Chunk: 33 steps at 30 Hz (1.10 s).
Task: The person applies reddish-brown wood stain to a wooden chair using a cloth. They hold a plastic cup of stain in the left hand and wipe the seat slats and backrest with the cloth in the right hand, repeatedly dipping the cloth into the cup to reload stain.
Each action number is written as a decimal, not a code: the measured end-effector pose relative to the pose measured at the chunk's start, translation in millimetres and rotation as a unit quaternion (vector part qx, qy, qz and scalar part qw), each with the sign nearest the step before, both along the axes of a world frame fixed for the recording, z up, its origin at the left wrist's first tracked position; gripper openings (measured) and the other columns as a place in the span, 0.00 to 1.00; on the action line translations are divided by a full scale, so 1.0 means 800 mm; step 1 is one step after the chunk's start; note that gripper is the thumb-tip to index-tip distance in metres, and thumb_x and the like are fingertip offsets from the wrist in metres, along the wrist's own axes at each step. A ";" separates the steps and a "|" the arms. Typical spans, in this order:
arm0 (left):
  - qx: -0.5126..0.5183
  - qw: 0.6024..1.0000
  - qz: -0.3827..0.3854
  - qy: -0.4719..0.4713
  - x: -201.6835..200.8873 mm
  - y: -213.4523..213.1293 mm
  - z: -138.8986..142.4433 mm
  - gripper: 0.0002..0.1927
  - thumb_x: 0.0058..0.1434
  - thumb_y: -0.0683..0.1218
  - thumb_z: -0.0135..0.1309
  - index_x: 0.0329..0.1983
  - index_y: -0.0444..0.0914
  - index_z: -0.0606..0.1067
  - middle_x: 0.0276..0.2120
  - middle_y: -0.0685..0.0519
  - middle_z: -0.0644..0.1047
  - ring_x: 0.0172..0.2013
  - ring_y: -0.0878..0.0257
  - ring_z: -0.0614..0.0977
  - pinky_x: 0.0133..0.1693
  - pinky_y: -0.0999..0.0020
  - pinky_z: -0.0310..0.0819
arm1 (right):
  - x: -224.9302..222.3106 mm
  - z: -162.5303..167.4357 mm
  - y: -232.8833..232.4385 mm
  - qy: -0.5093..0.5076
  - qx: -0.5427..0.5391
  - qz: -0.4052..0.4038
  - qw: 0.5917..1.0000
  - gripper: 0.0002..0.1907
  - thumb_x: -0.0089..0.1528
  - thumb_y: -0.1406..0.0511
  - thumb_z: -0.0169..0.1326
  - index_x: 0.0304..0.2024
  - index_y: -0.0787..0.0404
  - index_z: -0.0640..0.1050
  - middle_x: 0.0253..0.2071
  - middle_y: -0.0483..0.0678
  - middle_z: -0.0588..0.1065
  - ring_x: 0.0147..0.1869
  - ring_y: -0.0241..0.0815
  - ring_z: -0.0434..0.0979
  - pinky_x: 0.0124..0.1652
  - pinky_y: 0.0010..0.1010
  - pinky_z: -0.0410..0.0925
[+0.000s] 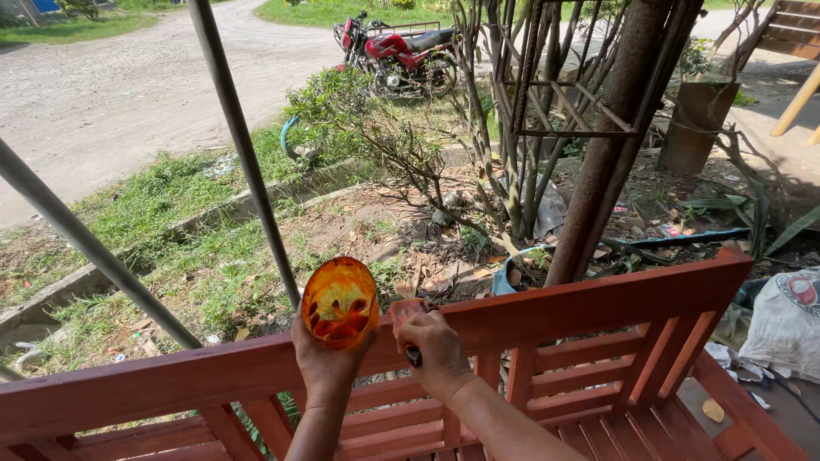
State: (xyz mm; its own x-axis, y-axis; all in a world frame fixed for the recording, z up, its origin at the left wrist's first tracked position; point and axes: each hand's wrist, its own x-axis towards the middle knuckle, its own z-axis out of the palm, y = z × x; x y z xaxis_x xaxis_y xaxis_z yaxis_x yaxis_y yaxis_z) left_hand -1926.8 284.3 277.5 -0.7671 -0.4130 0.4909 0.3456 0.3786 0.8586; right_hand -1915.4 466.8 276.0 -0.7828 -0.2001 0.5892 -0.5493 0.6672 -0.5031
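Both forearms rise from six o'clock toward a reddish-brown wooden bench (pixel 598 312), whose slatted backrest fills the lower part of the view and whose top rail runs from nine o'clock up toward three o'clock. At the middle of that rail, the left hand (pixel 326 363) is wrapped around an orange translucent cup (pixel 339 301), holding it tipped so its open mouth faces the camera; a pool of orange-red liquid sits inside, probably paint or stain, though the view does not settle it. Just beside the cup, toward three o'clock, the right hand (pixel 437 346) is clenched around a dark handle (pixel 414 356), most likely a brush, with its working end pressed on the top rail under the fingers and largely hidden.

Two grey metal poles (pixel 239 145) slant across the view from ten and eleven o'clock down behind the rail. Beyond the bench lies a patch of grass and dry leaves, and a rusty brown post (pixel 611 145) stands at one o'clock among bare shrubs. A red motorcycle (pixel 400 55) is parked at twelve o'clock on the edge of a dirt road (pixel 120 94). A white sack (pixel 786 324) rests at three o'clock, beside the bench's end.
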 end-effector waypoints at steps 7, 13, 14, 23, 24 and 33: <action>-0.036 0.998 0.044 -0.002 0.005 -0.024 0.011 0.52 0.36 0.47 0.79 0.64 0.37 0.64 0.56 0.47 0.69 0.56 0.56 0.74 0.57 0.62 0.73 | -0.027 0.006 -0.041 -0.040 0.003 0.053 0.998 0.13 0.52 0.77 0.58 0.27 0.51 0.76 0.38 0.41 0.78 0.50 0.49 0.77 0.46 0.39 0.73; 0.004 0.999 -0.004 0.037 -0.002 0.046 0.005 0.54 0.36 0.48 0.78 0.66 0.38 0.63 0.57 0.48 0.68 0.58 0.57 0.74 0.58 0.62 0.74 | -0.031 0.003 0.048 -0.048 0.001 0.019 0.999 0.12 0.50 0.78 0.57 0.25 0.53 0.77 0.38 0.43 0.77 0.51 0.50 0.77 0.46 0.40 0.72; -0.013 0.999 0.000 0.038 -0.003 0.062 0.004 0.55 0.35 0.48 0.79 0.66 0.38 0.63 0.57 0.48 0.68 0.57 0.56 0.74 0.58 0.62 0.73 | -0.031 0.002 0.070 -0.045 -0.003 0.012 0.999 0.12 0.50 0.77 0.57 0.26 0.54 0.77 0.38 0.44 0.77 0.51 0.50 0.77 0.46 0.40 0.72; 0.000 1.000 -0.017 -0.018 -0.007 0.261 -0.018 0.56 0.33 0.47 0.79 0.67 0.40 0.63 0.58 0.49 0.66 0.59 0.56 0.73 0.62 0.63 0.72 | -0.031 -0.015 0.346 0.009 0.006 -0.060 0.998 0.11 0.49 0.78 0.55 0.25 0.57 0.77 0.37 0.47 0.77 0.49 0.53 0.77 0.47 0.42 0.71; 0.009 1.000 -0.022 -0.016 -0.008 0.290 -0.022 0.57 0.32 0.47 0.79 0.67 0.40 0.62 0.58 0.49 0.66 0.59 0.56 0.73 0.62 0.62 0.72 | -0.033 -0.018 0.383 0.022 0.009 -0.065 0.998 0.11 0.49 0.78 0.55 0.25 0.57 0.77 0.37 0.47 0.77 0.49 0.53 0.77 0.48 0.42 0.71; 0.077 0.994 -0.071 -0.026 -0.012 0.470 -0.031 0.59 0.33 0.44 0.79 0.68 0.40 0.59 0.59 0.50 0.63 0.60 0.58 0.73 0.63 0.64 0.73 | -0.051 -0.037 0.669 0.050 0.029 -0.143 0.988 0.10 0.48 0.78 0.54 0.27 0.58 0.76 0.35 0.48 0.78 0.46 0.53 0.79 0.47 0.43 0.72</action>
State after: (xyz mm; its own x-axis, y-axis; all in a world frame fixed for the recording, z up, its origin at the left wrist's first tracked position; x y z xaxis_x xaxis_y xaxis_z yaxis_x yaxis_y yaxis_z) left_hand -1936.5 660.6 253.0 -0.8461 -0.3650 0.3884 0.3397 0.1923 0.9207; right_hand -1956.3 1002.1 246.3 -0.7510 -0.0151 0.6601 -0.3794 0.8281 -0.4128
